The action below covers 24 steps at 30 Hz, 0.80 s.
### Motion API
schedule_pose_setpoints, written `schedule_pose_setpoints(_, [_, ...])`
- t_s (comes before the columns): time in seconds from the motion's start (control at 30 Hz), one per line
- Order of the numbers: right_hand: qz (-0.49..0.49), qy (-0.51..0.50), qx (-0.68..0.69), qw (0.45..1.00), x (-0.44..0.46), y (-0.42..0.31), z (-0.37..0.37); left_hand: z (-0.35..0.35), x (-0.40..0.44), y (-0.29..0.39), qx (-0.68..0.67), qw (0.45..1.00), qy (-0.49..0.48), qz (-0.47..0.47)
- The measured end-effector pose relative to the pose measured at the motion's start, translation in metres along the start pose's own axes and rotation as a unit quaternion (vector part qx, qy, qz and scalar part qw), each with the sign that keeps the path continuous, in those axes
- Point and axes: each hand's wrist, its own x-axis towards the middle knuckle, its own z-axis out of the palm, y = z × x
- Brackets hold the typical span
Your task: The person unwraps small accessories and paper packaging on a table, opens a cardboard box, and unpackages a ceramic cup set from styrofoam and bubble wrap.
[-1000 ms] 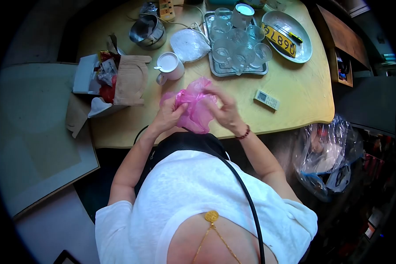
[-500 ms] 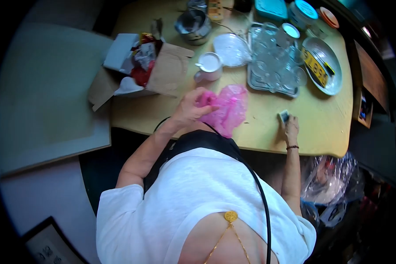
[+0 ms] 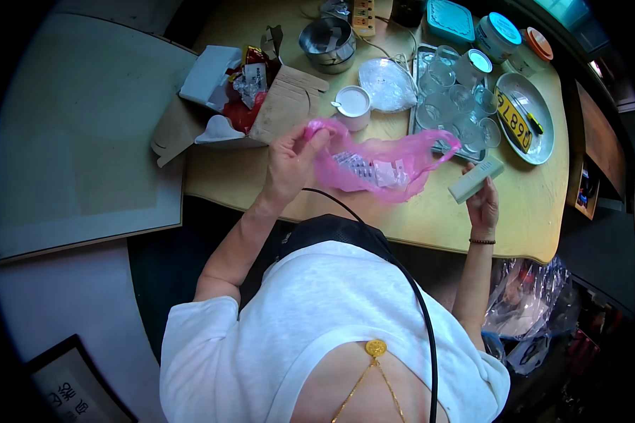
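Note:
My left hand (image 3: pixel 289 161) pinches one edge of a thin pink plastic bag (image 3: pixel 423 146) and holds it up over the near side of the table. Inside the bag lie what look like pill blister packs (image 3: pixel 363 168), partly seen through the film. My right hand (image 3: pixel 482 204) grips a small pale box (image 3: pixel 476 179) by its lower side, just right of the bag; the print on it is too small to read. A lidded white mug (image 3: pixel 351 106) stands behind the bag, close to my left hand.
An open cardboard box (image 3: pixel 289 106) with wrappers stands left. Glass cups (image 3: pixel 441 109) fill a metal tray (image 3: pixel 478 156) behind the bag. An oval dish (image 3: pixel 540 151) holds a yellow number plate (image 3: pixel 513 120). A steel pot (image 3: pixel 328 46) sits at the back. A black cable (image 3: pixel 420 303) crosses my front.
My left hand has lifted the pink bag, which now hangs open with blister packs visible. My right hand has raised the pale box from the table and turned it.

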Motion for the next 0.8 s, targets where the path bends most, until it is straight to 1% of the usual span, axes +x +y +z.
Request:
schedule_pose_setpoints(0.03, [0.000, 0.002, 0.001, 1.000, -0.003, 0.004, 0.009, 0.001, 0.001, 0.003, 0.000, 1.000, -0.001, -0.001])
schedule_pose_setpoints(0.1, [0.007, -0.145, 0.086, 0.986, -0.005, 0.010, 0.028, 0.002, 0.004, 0.011, -0.015, 0.999, -0.036, 0.027])
schedule_pose_setpoints(0.13, [-0.013, -0.081, 0.056, 0.995, -0.014, 0.012, 0.041, 0.002, 0.003, 0.009, -0.013, 0.999, -0.035, 0.031])
schedule_pose_setpoints(0.17, [-0.013, -0.085, 0.057, 0.995, -0.020, 0.011, 0.050, 0.001, 0.001, 0.003, 0.012, 0.996, -0.063, 0.064])
schedule_pose_setpoints(0.2, [-0.024, -0.104, 0.091, 0.990, -0.025, 0.010, 0.058, -0.002, -0.002, -0.001, 0.038, 0.990, -0.091, 0.097])
schedule_pose_setpoints(0.23, [-0.034, -0.123, 0.126, 0.984, -0.029, 0.008, 0.067, -0.009, -0.005, -0.004, 0.041, 0.990, -0.090, 0.100])
schedule_pose_setpoints(0.27, [-0.036, -0.107, 0.109, 0.988, -0.032, 0.004, 0.075, -0.016, -0.009, -0.006, 0.128, 0.978, -0.166, 0.000])
schedule_pose_setpoints(0.3, [-0.038, -0.106, 0.110, 0.988, -0.033, 0.006, 0.079, -0.021, -0.012, -0.004, 0.210, 0.942, -0.240, -0.101])
schedule_pose_setpoints(0.33, [-0.038, -0.108, 0.102, 0.988, -0.033, 0.004, 0.082, -0.026, -0.013, 0.000, 0.272, 0.913, -0.290, -0.097])
schedule_pose_setpoints(0.37, [-0.041, -0.109, 0.091, 0.989, -0.034, -0.001, 0.083, -0.028, -0.014, 0.003, 0.267, 0.912, -0.299, -0.090])
schedule_pose_setpoints(0.4, [-0.029, -0.103, 0.095, 0.990, -0.032, 0.000, 0.081, -0.030, -0.016, 0.005, 0.302, 0.908, -0.289, -0.031])
schedule_pose_setpoints(0.43, [0.011, -0.084, 0.100, 0.991, -0.031, -0.001, 0.084, -0.033, -0.016, 0.006, 0.333, 0.900, -0.281, 0.030])
schedule_pose_setpoints(0.47, [0.010, -0.031, 0.051, 0.998, -0.030, 0.003, 0.082, -0.037, -0.012, 0.010, 0.346, 0.890, -0.295, -0.030])
schedule_pose_setpoints(0.5, [0.010, 0.023, 0.004, 1.000, -0.030, 0.006, 0.082, -0.041, -0.009, 0.012, 0.338, 0.887, -0.315, -0.020])
schedule_pose_setpoints(0.53, [0.003, 0.070, -0.094, 0.993, -0.034, 0.005, 0.089, -0.044, -0.005, 0.013, 0.314, 0.910, -0.271, -0.016])
schedule_pose_setpoints(0.57, [0.000, 0.118, -0.189, 0.975, -0.037, 0.006, 0.096, -0.046, -0.001, 0.014, 0.288, 0.931, -0.225, -0.013])
schedule_pose_setpoints(0.63, [-0.079, 0.106, -0.278, 0.951, -0.044, 0.014, 0.101, -0.049, 0.005, 0.015, 0.315, 0.942, -0.088, -0.073])
schedule_pose_setpoints(0.67, [-0.099, 0.086, -0.302, 0.944, -0.048, 0.018, 0.107, -0.047, 0.008, 0.017, 0.337, 0.941, -0.016, 0.031])
schedule_pose_setpoints(0.7, [-0.118, 0.063, -0.324, 0.936, -0.052, 0.020, 0.113, -0.043, 0.010, 0.019, 0.353, 0.924, 0.058, 0.134])
schedule_pose_setpoints(0.77, [-0.061, 0.008, -0.294, 0.954, -0.063, 0.019, 0.127, -0.028, 0.009, 0.026, 0.288, 0.915, 0.124, 0.254])
schedule_pose_setpoints(0.8, [-0.084, -0.009, -0.285, 0.955, -0.066, 0.022, 0.130, -0.018, 0.004, 0.029, 0.293, 0.908, 0.116, 0.278])
